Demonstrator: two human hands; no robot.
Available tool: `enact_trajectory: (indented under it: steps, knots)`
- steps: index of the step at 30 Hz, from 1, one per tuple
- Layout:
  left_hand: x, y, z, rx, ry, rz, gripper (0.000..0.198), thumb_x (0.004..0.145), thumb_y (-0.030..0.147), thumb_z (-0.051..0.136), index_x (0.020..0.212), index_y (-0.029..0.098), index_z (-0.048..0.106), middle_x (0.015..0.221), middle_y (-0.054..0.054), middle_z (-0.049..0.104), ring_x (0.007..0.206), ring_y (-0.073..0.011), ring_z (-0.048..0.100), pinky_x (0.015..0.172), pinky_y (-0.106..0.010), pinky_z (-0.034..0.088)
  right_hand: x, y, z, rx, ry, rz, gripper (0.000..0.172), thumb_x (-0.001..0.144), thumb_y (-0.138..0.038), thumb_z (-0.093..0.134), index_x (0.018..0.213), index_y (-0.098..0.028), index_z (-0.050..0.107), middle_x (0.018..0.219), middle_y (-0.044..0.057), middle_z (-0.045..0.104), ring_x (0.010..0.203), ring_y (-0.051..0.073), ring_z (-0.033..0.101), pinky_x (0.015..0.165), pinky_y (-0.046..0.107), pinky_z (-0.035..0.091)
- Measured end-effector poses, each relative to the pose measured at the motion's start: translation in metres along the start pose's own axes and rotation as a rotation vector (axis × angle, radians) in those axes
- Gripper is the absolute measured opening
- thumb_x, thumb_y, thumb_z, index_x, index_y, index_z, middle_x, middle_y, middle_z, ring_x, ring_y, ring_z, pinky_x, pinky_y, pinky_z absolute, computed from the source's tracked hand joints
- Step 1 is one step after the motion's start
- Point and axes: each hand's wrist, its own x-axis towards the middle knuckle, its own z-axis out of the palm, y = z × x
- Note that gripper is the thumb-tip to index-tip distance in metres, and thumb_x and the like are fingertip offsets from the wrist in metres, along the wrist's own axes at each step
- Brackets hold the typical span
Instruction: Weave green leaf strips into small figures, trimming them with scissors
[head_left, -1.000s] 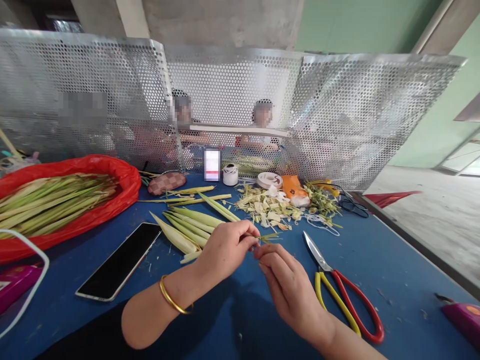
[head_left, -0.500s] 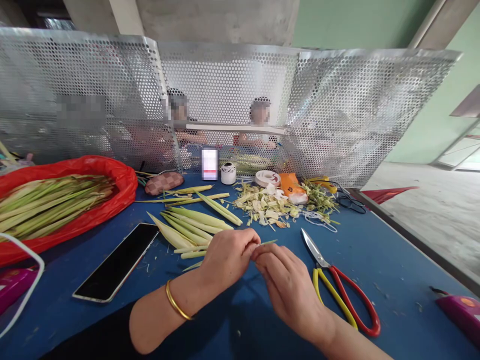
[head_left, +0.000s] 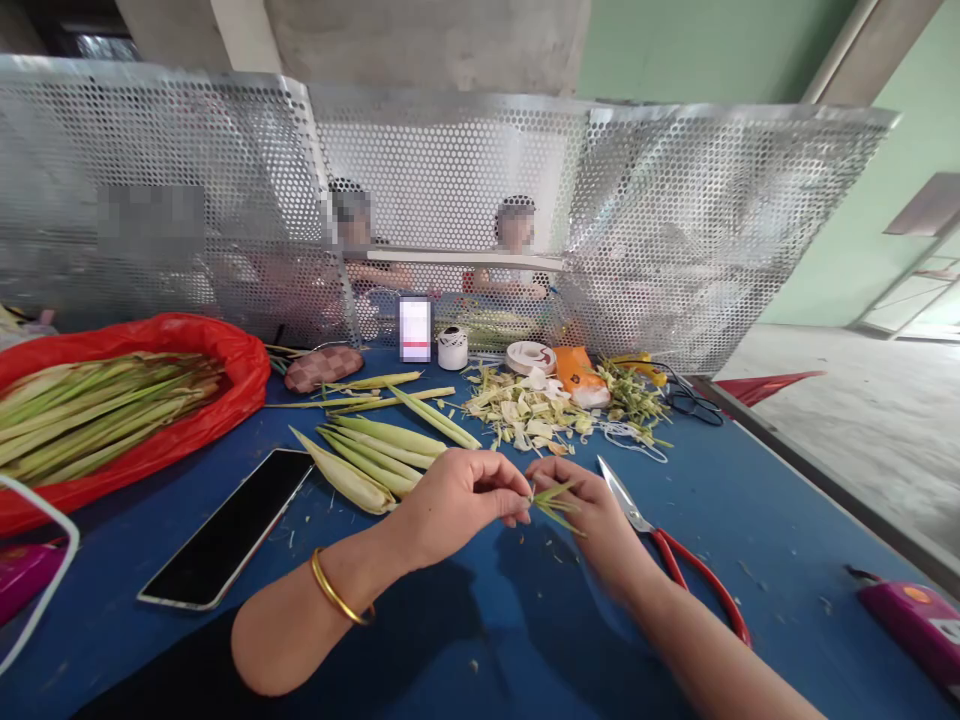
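Observation:
My left hand (head_left: 480, 500), a gold bangle on its wrist, is closed in a pinch on the end of a small sprig of narrow green leaf strips (head_left: 555, 507). My right hand (head_left: 592, 510) meets it from the other side, its fingers curled at the same end, while the strips fan out across it. Just where the fingertips meet is partly hidden. Left of my hands lie long pale-green husk-like leaves (head_left: 382, 450). Beside my right forearm are red-handled scissors (head_left: 660, 540), blades pointing away from me, partly covered by the arm.
A red bag (head_left: 251, 370) of long leaves stands left, near a dark phone (head_left: 232, 525). Leaf scraps (head_left: 525, 410), a tape roll (head_left: 531, 357) and an orange packet (head_left: 579, 375) lie at the back. A perforated metal screen (head_left: 450, 160) closes the far side; people sit behind it.
My hands have turned, and the green strips now show fanned over my right hand. My right forearm has shifted over the scissors, hiding the yellow handles seen before.

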Motion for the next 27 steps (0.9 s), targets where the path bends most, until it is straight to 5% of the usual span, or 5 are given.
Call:
enact_trajectory:
  steps: [9, 12, 16, 22, 27]
  knots:
    - [0.001, -0.007, -0.002, 0.439, 0.4, 0.212, 0.007, 0.081, 0.02, 0.062, 0.08, 0.021, 0.069, 0.078, 0.002, 0.073, 0.073, -0.0137, 0.065, 0.07, -0.024, 0.046, -0.026, 0.001, 0.025, -0.263, -0.015, -0.192, 0.026, 0.096, -0.03, 0.043, 0.073, -0.021, 0.049, 0.062, -0.002, 0.051, 0.058, 0.013, 0.047, 0.056, 0.025, 0.037]
    - [0.001, -0.01, -0.001, 0.652, 0.38, 0.263, 0.01, 0.083, 0.018, 0.06, 0.081, 0.021, 0.07, 0.081, 0.0, 0.074, 0.078, -0.0163, 0.065, 0.072, -0.026, 0.044, -0.03, -0.007, 0.018, -0.529, 0.026, -0.414, 0.02, 0.096, -0.02, 0.042, 0.08, -0.02, 0.052, 0.067, 0.0, 0.055, 0.061, 0.014, 0.049, 0.058, 0.026, 0.034]
    - [-0.001, -0.008, -0.001, 0.771, 0.146, 0.246, 0.015, 0.081, 0.015, 0.059, 0.08, 0.02, 0.072, 0.078, -0.001, 0.074, 0.077, -0.018, 0.066, 0.07, -0.027, 0.042, -0.025, -0.021, 0.001, -0.792, 0.066, -0.574, 0.021, 0.094, -0.014, 0.04, 0.08, -0.019, 0.055, 0.067, 0.002, 0.059, 0.059, 0.015, 0.047, 0.059, 0.029, 0.03]
    - [-0.005, 0.008, -0.005, 0.304, -0.145, 0.006, 0.01, 0.071, 0.013, 0.064, 0.073, 0.018, 0.072, 0.064, 0.002, 0.07, 0.064, -0.0134, 0.064, 0.061, -0.022, 0.045, -0.006, -0.024, -0.024, -0.368, -0.197, -0.084, 0.023, 0.09, -0.03, 0.05, 0.069, -0.02, 0.053, 0.064, -0.002, 0.051, 0.059, 0.013, 0.045, 0.056, 0.025, 0.034]
    - [-0.004, 0.009, -0.001, -0.092, -0.039, -0.069, 0.003, 0.07, 0.017, 0.066, 0.072, 0.016, 0.068, 0.064, 0.001, 0.07, 0.061, -0.0119, 0.062, 0.063, -0.022, 0.05, -0.002, -0.014, -0.015, 0.189, -0.304, 0.264, 0.028, 0.077, -0.04, 0.067, 0.064, -0.018, 0.057, 0.053, -0.004, 0.047, 0.049, 0.01, 0.041, 0.051, 0.024, 0.035]
